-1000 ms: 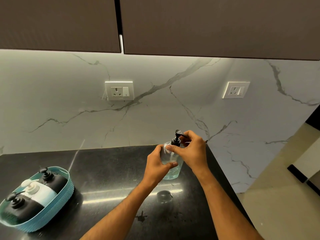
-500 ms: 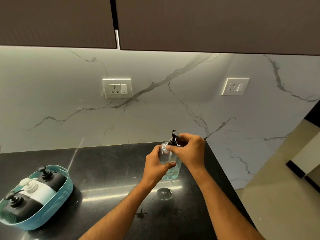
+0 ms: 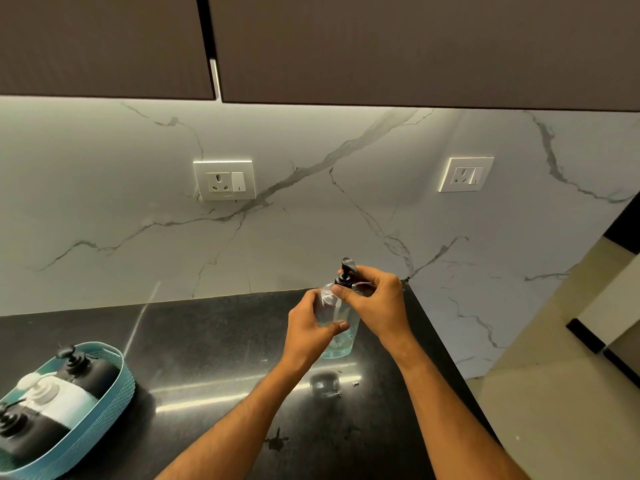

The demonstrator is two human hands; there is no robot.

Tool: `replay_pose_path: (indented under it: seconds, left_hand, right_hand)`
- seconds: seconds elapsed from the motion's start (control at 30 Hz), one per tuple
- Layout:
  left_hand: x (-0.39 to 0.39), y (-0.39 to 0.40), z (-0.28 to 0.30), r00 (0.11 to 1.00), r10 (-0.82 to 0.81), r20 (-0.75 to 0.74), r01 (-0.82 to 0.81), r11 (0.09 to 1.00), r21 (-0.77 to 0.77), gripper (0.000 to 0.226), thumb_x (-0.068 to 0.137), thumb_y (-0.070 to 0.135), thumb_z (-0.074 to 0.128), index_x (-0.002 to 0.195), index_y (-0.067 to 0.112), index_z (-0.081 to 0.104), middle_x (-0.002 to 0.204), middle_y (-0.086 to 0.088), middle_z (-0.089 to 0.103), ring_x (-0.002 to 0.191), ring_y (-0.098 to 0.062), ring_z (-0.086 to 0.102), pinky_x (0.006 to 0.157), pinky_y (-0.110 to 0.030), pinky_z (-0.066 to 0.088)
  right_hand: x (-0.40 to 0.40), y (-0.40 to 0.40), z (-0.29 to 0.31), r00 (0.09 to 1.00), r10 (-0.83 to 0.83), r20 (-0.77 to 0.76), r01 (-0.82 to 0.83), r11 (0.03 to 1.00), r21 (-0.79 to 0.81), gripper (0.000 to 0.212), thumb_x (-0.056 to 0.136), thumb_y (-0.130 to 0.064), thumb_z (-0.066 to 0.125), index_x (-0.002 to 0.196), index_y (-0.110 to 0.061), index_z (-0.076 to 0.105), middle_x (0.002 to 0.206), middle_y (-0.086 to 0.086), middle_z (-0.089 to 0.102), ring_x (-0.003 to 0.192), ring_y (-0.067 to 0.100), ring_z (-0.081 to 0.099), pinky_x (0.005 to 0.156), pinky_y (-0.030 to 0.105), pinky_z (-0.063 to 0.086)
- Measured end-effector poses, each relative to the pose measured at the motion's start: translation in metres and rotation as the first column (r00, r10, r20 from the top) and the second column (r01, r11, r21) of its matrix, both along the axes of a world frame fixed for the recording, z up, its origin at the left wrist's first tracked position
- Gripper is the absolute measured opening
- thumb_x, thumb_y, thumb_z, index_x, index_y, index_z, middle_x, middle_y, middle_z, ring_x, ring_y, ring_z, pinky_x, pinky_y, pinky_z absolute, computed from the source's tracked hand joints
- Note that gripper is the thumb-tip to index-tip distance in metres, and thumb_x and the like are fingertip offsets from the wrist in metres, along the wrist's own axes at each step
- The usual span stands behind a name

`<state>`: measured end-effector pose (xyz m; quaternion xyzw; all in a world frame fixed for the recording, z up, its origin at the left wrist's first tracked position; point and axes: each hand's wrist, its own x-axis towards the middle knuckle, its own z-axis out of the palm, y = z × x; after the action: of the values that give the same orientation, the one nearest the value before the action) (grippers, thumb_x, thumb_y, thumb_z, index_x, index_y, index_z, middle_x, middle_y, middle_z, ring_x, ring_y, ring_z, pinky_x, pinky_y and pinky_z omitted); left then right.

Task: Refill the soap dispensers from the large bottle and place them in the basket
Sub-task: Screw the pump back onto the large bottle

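Note:
A clear soap dispenser [image 3: 337, 344] with pale liquid in its lower part stands on the black counter [image 3: 214, 348] near the back right corner. My left hand [image 3: 308, 327] wraps around its body. My right hand [image 3: 377, 303] pinches the collar of its black pump [image 3: 347, 271], whose spout points away from me. At the far left a teal basket [image 3: 114, 386] holds three dispensers lying down: a black one [image 3: 91, 372] at the back, a white one [image 3: 59, 398] in the middle, a black one [image 3: 24, 434] in front. No large bottle is in view.
The counter ends in an edge [image 3: 446, 362] just right of the dispenser, with beige floor [image 3: 554, 393] beyond. A marble backsplash carries two sockets [image 3: 224, 180]. Dark wall cabinets [image 3: 381, 46] hang overhead. Small droplets [image 3: 346, 388] lie on the counter in front of the dispenser.
The pump's spout has turned from pointing left to pointing away from me under my right fingers. Both hands stay on the dispenser; the view has shifted slightly.

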<state>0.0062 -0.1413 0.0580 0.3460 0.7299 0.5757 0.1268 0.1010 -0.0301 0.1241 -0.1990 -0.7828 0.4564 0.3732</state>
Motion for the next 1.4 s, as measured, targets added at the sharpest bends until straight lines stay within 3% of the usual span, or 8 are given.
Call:
replay_pose_path:
  seconds: [0.13, 0.23, 0.47, 0.6, 0.9, 1.17, 1.4]
  left_hand:
    - [-0.007, 0.008, -0.001, 1.000, 0.000, 0.007, 0.000, 1.000, 0.007, 0.058, 0.072, 0.015, 0.093, 0.117, 0.026, 0.059, 0.106, 0.018, 0.067, 0.097, -0.002, 0.068, 0.080, -0.010, 0.053]
    - [-0.015, 0.018, -0.004, 1.000, 0.001, 0.010, -0.001, 1.000, -0.002, 0.056, 0.070, 0.016, 0.094, 0.116, 0.023, 0.061, 0.106, 0.014, 0.070, 0.097, -0.004, 0.069, 0.081, -0.014, 0.055]
    - [-0.044, 0.051, -0.014, 1.000, -0.004, 0.027, 0.005, 0.999, -0.039, 0.061, 0.067, 0.019, 0.095, 0.117, 0.022, 0.060, 0.109, 0.009, 0.071, 0.100, -0.010, 0.069, 0.089, -0.031, 0.060]
    - [-0.063, 0.069, -0.023, 0.999, -0.004, 0.050, 0.007, 0.999, -0.051, 0.062, 0.067, 0.018, 0.095, 0.118, 0.022, 0.059, 0.110, 0.009, 0.071, 0.101, -0.010, 0.069, 0.091, -0.034, 0.060]
    - [-0.101, 0.102, -0.044, 0.995, 0.000, 0.098, 0.009, 0.995, -0.096, 0.065, 0.066, 0.015, 0.095, 0.118, 0.025, 0.057, 0.113, 0.009, 0.069, 0.106, -0.012, 0.067, 0.091, -0.029, 0.059]
    - [-0.120, 0.129, -0.059, 0.991, -0.013, 0.132, 0.028, 0.993, -0.111, 0.068, 0.067, 0.015, 0.095, 0.121, 0.026, 0.055, 0.117, 0.008, 0.066, 0.111, -0.013, 0.064, 0.092, -0.026, 0.057]
    - [-0.133, 0.142, -0.069, 0.990, -0.032, 0.141, 0.048, 0.992, -0.117, 0.069, 0.066, 0.012, 0.095, 0.122, 0.024, 0.056, 0.119, 0.007, 0.067, 0.113, -0.014, 0.064, 0.096, -0.032, 0.058]
  right_hand:
    - [-0.007, 0.009, -0.001, 0.999, 0.014, -0.040, -0.017, 0.997, -0.078, 0.022, 0.080, -0.029, 0.085, 0.100, -0.023, 0.078, 0.093, -0.006, 0.078, 0.087, 0.013, 0.075, 0.082, 0.036, 0.063]
    - [-0.011, 0.015, -0.001, 0.998, 0.028, -0.057, -0.033, 0.995, -0.097, 0.034, 0.080, -0.042, 0.079, 0.101, -0.015, 0.079, 0.090, -0.003, 0.079, 0.086, 0.015, 0.075, 0.081, 0.039, 0.063]
    - [-0.032, 0.042, -0.006, 0.998, 0.043, -0.051, -0.051, 0.987, -0.153, 0.031, 0.090, -0.039, 0.072, 0.099, -0.011, 0.079, 0.089, 0.000, 0.079, 0.086, 0.015, 0.076, 0.082, 0.037, 0.063]
    - [-0.049, 0.060, -0.016, 0.995, 0.080, -0.053, -0.089, 0.977, -0.194, 0.022, 0.091, -0.027, 0.075, 0.104, -0.010, 0.078, 0.092, 0.002, 0.079, 0.089, 0.017, 0.076, 0.083, 0.035, 0.062]
    - [-0.085, 0.095, -0.032, 0.993, 0.114, -0.034, -0.119, 0.953, -0.279, 0.025, 0.099, -0.029, 0.063, 0.109, -0.010, 0.076, 0.098, 0.000, 0.078, 0.095, 0.012, 0.074, 0.081, 0.022, 0.056]
    - [-0.105, 0.126, -0.040, 0.988, 0.155, 0.024, -0.143, 0.953, -0.266, 0.029, 0.102, -0.034, 0.056, 0.111, -0.015, 0.075, 0.101, 0.001, 0.077, 0.099, 0.014, 0.071, 0.083, 0.022, 0.055]
    - [-0.116, 0.146, -0.046, 0.978, 0.204, 0.046, -0.185, 0.947, -0.262, 0.027, 0.104, -0.031, 0.053, 0.111, -0.016, 0.074, 0.101, -0.001, 0.077, 0.100, 0.013, 0.071, 0.084, 0.023, 0.055]
